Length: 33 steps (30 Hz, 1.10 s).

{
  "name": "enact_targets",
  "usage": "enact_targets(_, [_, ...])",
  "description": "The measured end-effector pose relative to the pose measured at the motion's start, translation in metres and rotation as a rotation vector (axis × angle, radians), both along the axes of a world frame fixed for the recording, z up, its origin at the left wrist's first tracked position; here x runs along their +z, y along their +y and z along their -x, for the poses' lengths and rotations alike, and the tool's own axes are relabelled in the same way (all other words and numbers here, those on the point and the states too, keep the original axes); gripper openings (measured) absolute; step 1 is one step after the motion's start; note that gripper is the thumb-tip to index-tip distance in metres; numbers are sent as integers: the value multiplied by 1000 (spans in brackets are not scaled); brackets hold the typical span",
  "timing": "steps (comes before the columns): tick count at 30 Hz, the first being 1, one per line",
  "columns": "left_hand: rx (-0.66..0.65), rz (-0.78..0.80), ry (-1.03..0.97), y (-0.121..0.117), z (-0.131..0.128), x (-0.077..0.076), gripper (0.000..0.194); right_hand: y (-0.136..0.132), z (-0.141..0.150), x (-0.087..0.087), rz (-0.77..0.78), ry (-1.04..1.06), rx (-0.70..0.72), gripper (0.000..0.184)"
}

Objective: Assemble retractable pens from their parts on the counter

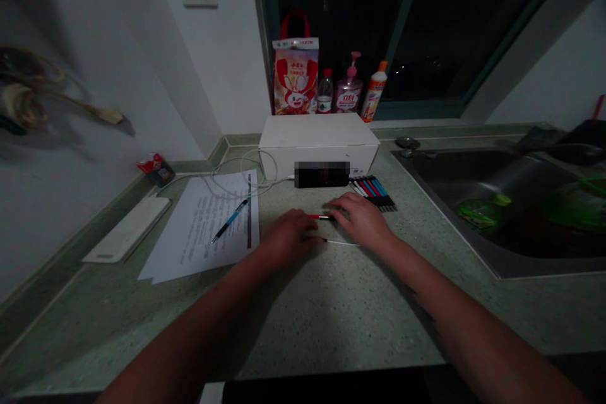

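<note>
"Where are the hands?"

"The left hand [286, 237] is on the green counter [331, 322]. Its fingers curl at the end of a thin white pen [341, 242]. The right hand [360, 221] bends over a red pen [320, 216]."

"Are they holding the pens?"

"I can't tell. The hands are curled, but not tight fists."

"What is close by?"

"A row of colored pens [374, 192] is just past the right hand. A blue pen [230, 221] lies on a paper [189, 246]."
</note>
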<state>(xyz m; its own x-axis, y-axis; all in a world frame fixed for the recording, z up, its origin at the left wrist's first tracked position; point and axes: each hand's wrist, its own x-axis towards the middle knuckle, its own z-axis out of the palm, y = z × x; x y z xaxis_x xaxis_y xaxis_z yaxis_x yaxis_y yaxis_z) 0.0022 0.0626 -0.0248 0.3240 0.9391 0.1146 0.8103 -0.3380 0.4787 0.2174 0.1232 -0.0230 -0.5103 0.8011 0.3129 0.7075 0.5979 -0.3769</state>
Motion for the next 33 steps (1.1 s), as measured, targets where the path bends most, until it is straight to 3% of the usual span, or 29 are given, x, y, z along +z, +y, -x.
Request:
enact_targets(4, [-133, -18, 76, -5, -4, 2, 14, -3, 0, 3, 29, 9, 71, 18])
enact_targets(8, [-41, -30, 80, -1, -3, 1, 13, -8, 2, 4, 76, -16, 205, 13])
enact_targets(12, [61, -46, 53, 1, 2, 3, 16, -10, 3, 3, 103, -72, 250, 9])
enact_targets(24, [-16, -67, 33, 2, 10, 5, 36, -8, 1, 5, 65, -89, 202, 15])
enact_targets(33, [144, -47, 4, 4, 19, 10, 26, -5, -4, 6, 95, -115, 89, 23])
